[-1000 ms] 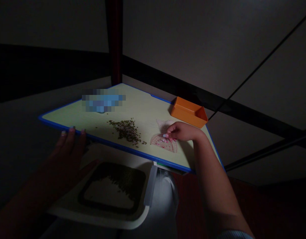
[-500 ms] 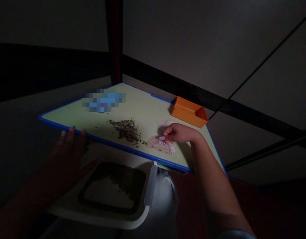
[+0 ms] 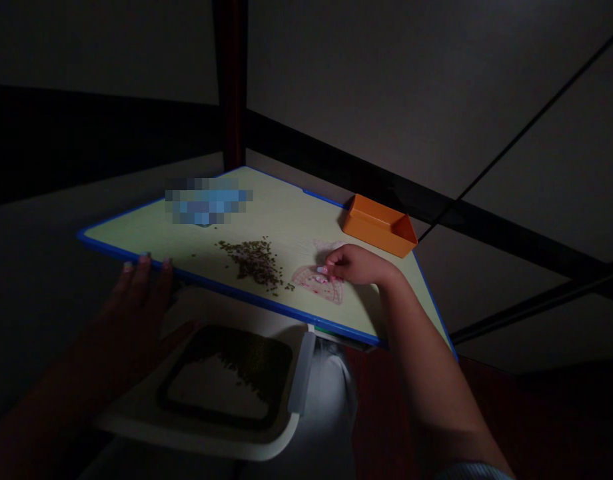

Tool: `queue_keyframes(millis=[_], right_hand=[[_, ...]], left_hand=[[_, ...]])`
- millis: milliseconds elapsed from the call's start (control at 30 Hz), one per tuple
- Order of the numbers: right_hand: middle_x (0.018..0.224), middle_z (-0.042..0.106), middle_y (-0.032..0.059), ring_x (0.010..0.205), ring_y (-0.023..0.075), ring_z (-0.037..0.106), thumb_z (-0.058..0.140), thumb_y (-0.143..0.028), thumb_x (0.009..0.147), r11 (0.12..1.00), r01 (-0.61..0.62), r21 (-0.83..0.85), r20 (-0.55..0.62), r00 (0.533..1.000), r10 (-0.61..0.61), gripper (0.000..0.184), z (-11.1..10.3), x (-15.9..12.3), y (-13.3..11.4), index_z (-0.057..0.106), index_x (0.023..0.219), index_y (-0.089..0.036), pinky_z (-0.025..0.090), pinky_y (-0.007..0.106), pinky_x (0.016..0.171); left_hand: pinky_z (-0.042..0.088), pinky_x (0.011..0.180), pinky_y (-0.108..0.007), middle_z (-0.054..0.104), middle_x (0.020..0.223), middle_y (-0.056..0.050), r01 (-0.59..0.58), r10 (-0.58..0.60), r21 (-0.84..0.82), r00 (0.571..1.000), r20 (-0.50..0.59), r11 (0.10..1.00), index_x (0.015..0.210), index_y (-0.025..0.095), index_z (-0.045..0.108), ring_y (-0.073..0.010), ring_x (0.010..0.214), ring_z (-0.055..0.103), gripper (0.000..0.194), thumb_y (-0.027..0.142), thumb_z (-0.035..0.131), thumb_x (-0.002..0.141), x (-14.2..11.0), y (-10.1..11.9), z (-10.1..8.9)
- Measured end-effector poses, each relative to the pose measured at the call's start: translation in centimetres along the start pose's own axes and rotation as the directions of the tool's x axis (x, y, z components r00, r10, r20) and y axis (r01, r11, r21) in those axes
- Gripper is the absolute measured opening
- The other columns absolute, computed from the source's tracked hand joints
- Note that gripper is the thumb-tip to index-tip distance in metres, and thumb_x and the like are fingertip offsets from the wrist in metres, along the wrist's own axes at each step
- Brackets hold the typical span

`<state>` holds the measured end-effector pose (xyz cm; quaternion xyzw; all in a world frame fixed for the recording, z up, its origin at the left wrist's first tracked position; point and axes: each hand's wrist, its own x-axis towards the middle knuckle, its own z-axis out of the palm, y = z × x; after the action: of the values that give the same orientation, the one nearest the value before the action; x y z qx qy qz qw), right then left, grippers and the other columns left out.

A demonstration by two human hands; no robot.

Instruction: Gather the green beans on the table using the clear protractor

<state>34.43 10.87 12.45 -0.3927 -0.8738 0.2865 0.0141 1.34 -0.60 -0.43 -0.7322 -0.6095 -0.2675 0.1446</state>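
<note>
My right hand (image 3: 354,264) is closed in a pinch at the edge of a clear pinkish protractor (image 3: 320,288) with a curved, marked rim. The protractor is over the pale tabletop (image 3: 281,207). To its left lies a loose pile of small brownish-green grains (image 3: 254,261), with a few strays around it. My left hand (image 3: 136,300), dim in shadow, rests its outstretched fingertips on the table's blue front edge, thumb apart, holding nothing. Below the edge sits a white-rimmed plastic box (image 3: 274,448) with dark green grains (image 3: 264,360) inside.
An orange open tray (image 3: 376,237) stands at the table's back right corner. Toward the back left is a blurred-out blue item (image 3: 206,205). A wall and dark panels border the table's far sides. A faint pinkish shape lies behind my right hand.
My right hand and the protractor have slid left together, closer to the grain pile. The protractor dipped toward the front edge, then came back a little. My left hand has stayed put.
</note>
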Motion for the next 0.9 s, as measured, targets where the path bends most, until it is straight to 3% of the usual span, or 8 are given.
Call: queue_keyframes(millis=[233, 533, 733, 900], right_hand=[[0.059, 0.053, -0.0016, 0.056, 0.0081, 0.042, 0.049, -0.019, 0.077, 0.999, 0.039, 0.036, 0.054, 0.998, -0.041, 0.016, 0.05, 0.14, 0.17, 0.06, 0.067, -0.012, 0.032, 0.023, 0.06], [0.057, 0.053, -0.0018, 0.055, 0.0081, 0.041, 0.052, -0.033, 0.081, 0.999, 0.012, 0.03, 0.096, 0.995, -0.014, 0.027, -0.33, -0.52, 0.13, 0.058, 0.064, -0.013, 0.033, 0.023, 0.058], [0.058, 0.055, -0.0012, 0.055, 0.0078, 0.045, 0.052, -0.026, 0.081, 0.996, -0.014, 0.085, 0.154, 0.988, 0.001, 0.022, -0.12, -0.35, 0.25, 0.06, 0.065, -0.012, 0.035, 0.023, 0.059], [0.056, 0.056, -0.0014, 0.052, 0.0081, 0.046, 0.055, -0.024, 0.078, 0.993, -0.065, 0.095, 0.183, 0.982, 0.047, 0.018, 0.03, -0.37, 0.12, 0.063, 0.067, -0.012, 0.036, 0.023, 0.057]], left_hand=[[0.022, 0.111, -0.058, 0.004, 0.154, -0.023, -0.009, 0.009, -0.006, 1.0, 0.018, 1.0, 0.14, 0.008, 0.01, -0.0384, 0.141, 0.006, 0.087, 0.064, 0.026, 0.076, -0.41, -0.92, 0.8], [0.022, 0.112, -0.055, 0.012, 0.152, -0.026, 0.033, -0.032, -0.01, 0.999, 0.015, 0.999, 0.139, 0.006, 0.015, -0.0372, 0.141, 0.009, 0.087, 0.065, 0.025, 0.076, 0.05, -0.08, 0.12], [0.022, 0.111, -0.057, 0.011, 0.153, -0.023, 0.064, -0.064, -0.018, 0.997, 0.039, 0.998, 0.14, 0.008, 0.014, -0.0376, 0.141, 0.008, 0.088, 0.066, 0.025, 0.074, -0.06, -0.01, 0.0], [0.024, 0.111, -0.057, 0.002, 0.155, -0.019, 0.026, -0.027, 0.027, 0.999, 0.031, 0.999, 0.141, 0.011, 0.009, -0.0383, 0.141, 0.005, 0.086, 0.063, 0.025, 0.075, -0.3, -0.4, 0.24]])
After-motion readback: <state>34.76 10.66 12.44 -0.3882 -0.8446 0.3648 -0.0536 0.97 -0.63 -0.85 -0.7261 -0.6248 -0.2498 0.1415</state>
